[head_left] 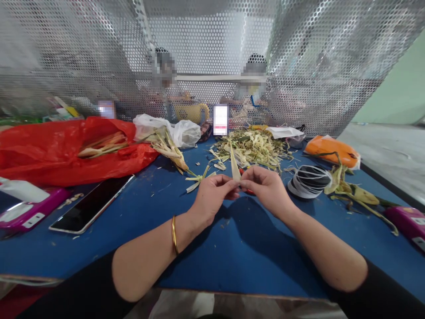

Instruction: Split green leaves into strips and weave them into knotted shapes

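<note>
A pale, pointed strip of corn husk [235,165] stands upright between my two hands above the blue table [212,257]. My left hand [217,195] pinches its lower end with thumb and fingers. From the other side, my right hand [262,186] grips the same end, fingertips nearly touching the left ones. Partly hidden behind my right hand is something red [249,192], its kind unclear. Beyond the hands lies a heap of husk scraps [255,148]. To the left, a few cut husk strips [199,178] lie crossed on the table.
At left are a red plastic bag [66,150] with husks, a smartphone [94,206] and a purple device [36,208]. A spool of white cord [308,182], dried husks [358,192] and an orange packet [334,150] are at right. A perforated screen [212,40] stands behind; people sit beyond it.
</note>
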